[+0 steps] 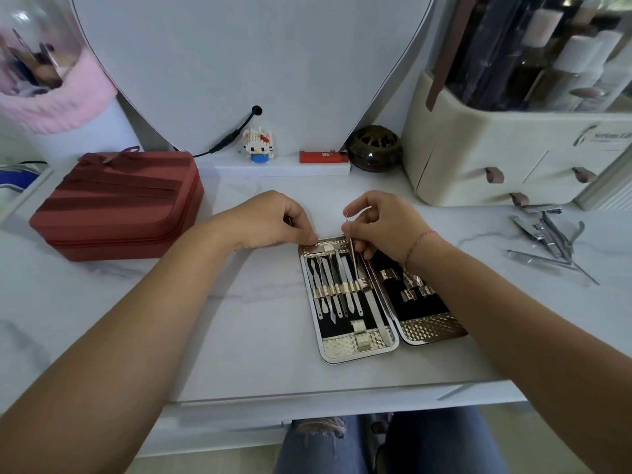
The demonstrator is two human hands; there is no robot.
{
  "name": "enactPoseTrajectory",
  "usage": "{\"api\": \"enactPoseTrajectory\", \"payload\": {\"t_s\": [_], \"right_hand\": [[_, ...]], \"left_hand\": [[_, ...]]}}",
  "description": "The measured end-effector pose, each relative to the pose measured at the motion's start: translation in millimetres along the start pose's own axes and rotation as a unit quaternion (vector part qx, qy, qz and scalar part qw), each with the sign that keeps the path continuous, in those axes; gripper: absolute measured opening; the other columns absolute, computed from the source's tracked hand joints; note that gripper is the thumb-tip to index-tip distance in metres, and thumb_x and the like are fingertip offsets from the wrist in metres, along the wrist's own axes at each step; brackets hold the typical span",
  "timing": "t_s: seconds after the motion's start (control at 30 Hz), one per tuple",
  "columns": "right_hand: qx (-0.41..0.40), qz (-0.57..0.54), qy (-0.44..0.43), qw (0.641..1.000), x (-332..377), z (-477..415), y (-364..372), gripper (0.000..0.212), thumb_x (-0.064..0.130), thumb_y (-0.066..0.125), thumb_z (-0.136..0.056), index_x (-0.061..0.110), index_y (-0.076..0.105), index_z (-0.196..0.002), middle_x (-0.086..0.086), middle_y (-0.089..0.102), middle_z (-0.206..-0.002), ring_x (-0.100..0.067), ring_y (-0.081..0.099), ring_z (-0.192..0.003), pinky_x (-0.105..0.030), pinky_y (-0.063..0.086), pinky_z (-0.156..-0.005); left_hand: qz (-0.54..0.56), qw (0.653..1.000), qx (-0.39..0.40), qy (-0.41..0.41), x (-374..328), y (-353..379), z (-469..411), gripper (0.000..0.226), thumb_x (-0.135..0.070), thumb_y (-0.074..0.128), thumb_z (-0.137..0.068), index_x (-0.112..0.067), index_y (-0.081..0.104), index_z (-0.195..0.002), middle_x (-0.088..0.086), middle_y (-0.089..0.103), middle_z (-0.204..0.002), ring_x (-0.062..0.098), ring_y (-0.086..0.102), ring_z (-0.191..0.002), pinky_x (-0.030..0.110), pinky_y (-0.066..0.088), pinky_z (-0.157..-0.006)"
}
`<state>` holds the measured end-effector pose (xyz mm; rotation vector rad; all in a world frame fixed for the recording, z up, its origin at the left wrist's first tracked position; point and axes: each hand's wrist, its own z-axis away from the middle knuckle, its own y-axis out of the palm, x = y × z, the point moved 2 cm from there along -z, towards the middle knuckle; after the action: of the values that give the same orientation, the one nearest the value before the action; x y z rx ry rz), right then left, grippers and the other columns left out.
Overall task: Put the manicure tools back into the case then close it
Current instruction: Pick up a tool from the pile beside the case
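Observation:
An open manicure case (362,347) with a gold textured lining lies on the white desk, both halves flat. Several thin steel tools (333,285) sit under the strap of the left half. My left hand (273,220) has curled fingers and presses a fingertip on the case's top left corner. My right hand (383,224) pinches a slim metal tool (352,249) with a small loop at its top, its lower end reaching down to the strap. My right forearm hides part of the right half. More loose tools, clippers among them (547,241), lie on the desk at the right.
A red zipped pouch (116,203) sits on the left. A beige cosmetics organizer (513,155) stands at the back right. A mirror base, a small block figure (257,143), a red box and a dark round pot line the back. The desk edge runs near my knees.

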<state>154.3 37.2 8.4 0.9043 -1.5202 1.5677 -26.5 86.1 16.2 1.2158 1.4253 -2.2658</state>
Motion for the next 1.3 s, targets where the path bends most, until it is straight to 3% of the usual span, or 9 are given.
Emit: {"api": "enactPoseTrajectory", "payload": {"t_s": [0.13,0.37,0.6,0.93,1.17,1.3], "right_hand": [[-0.015,-0.006,0.019,1.000,-1.0,-0.5,2.0,0.015,0.010,0.065,-0.084,0.007,0.059,-0.097,-0.004,0.062,-0.056,-0.010,0.053,-0.036,-0.021,0.048,-0.045],[-0.020,-0.013,0.030,0.999,-0.9,-1.3,3.5,0.015,0.010,0.066,-0.083,0.010,0.059,-0.097,-0.007,0.064,-0.058,-0.016,0.057,-0.042,-0.034,0.054,-0.057],[-0.024,-0.033,0.035,0.999,-1.2,0.4,3.3,0.014,0.008,0.066,-0.083,0.008,0.059,-0.096,-0.006,0.064,-0.057,-0.018,0.058,-0.045,-0.029,0.055,-0.055],[-0.013,0.005,0.013,1.000,0.3,-1.4,2.5,0.013,0.008,0.066,-0.083,0.011,0.058,-0.093,-0.003,0.060,-0.056,-0.019,0.060,-0.050,-0.035,0.057,-0.060],[0.019,0.074,-0.018,0.997,8.0,2.2,3.6,0.010,0.012,0.066,-0.082,0.013,0.061,-0.091,-0.003,0.062,-0.059,-0.006,0.053,-0.039,-0.016,0.045,-0.042],[0.008,0.175,-0.057,0.983,4.3,2.0,-5.4,0.009,0.023,0.063,-0.085,0.020,0.068,-0.091,-0.003,0.065,-0.073,-0.010,0.054,-0.057,-0.023,0.047,-0.059]], "left_hand": [[0.001,1.000,0.001,0.000,-0.4,-0.1,0.0,0.009,-0.023,0.076,-0.077,-0.015,0.072,-0.077,-0.021,0.057,-0.045,-0.008,0.045,-0.041,0.003,0.032,-0.043],[-0.005,1.000,0.003,0.002,-1.8,-0.3,0.9,0.008,-0.023,0.076,-0.078,-0.015,0.072,-0.077,-0.021,0.057,-0.045,-0.009,0.046,-0.041,0.003,0.031,-0.042],[-0.009,1.000,0.004,0.006,-1.9,-0.3,1.0,0.007,-0.023,0.075,-0.078,-0.016,0.072,-0.077,-0.022,0.057,-0.045,-0.009,0.047,-0.043,0.003,0.032,-0.043],[-0.004,1.000,0.007,0.000,-2.0,-0.4,1.2,0.010,-0.022,0.075,-0.079,-0.013,0.072,-0.080,-0.021,0.055,-0.043,-0.007,0.045,-0.039,0.004,0.030,-0.041],[-0.001,1.000,0.009,0.001,-2.9,-0.5,1.4,0.011,-0.021,0.075,-0.080,-0.010,0.072,-0.082,-0.021,0.053,-0.040,-0.006,0.044,-0.037,0.004,0.029,-0.039],[-0.007,1.000,0.003,0.002,-1.0,-0.6,0.6,0.011,-0.023,0.076,-0.078,-0.012,0.073,-0.081,-0.020,0.057,-0.045,-0.007,0.046,-0.041,0.004,0.032,-0.042]]}}
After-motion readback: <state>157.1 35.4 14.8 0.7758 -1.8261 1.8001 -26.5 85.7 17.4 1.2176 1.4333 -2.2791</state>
